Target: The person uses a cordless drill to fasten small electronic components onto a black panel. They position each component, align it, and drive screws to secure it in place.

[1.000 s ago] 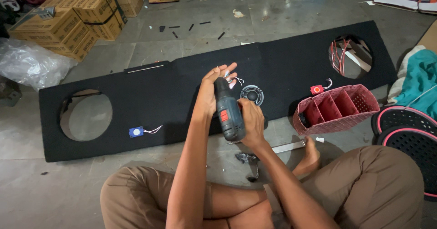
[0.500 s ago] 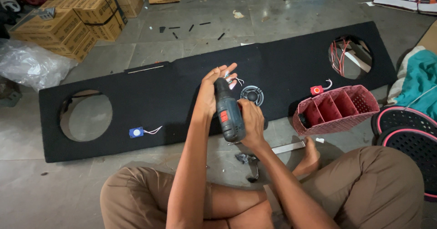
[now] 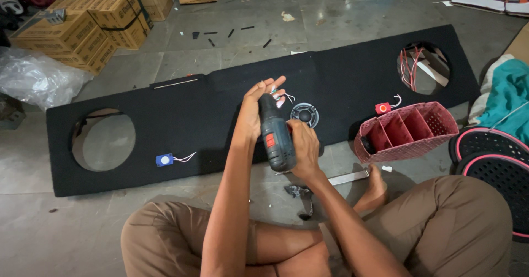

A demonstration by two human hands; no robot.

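Person sits cross-legged on floor. Right hand wraps grip of cordless drill, nose aimed up and away. Left hand at drill tip, fingers pinching small part with white wire; exact hold unclear. Beyond, black carpeted speaker board: round tweeter lies at near-edge middle, seemingly unfastened; both big cutouts empty. Maroon divided basket at right.

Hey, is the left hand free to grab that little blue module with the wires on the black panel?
Probably not right away: the left hand is up at the nose of the cordless drill. The blue module lies uncovered on the black panel, with nothing between.
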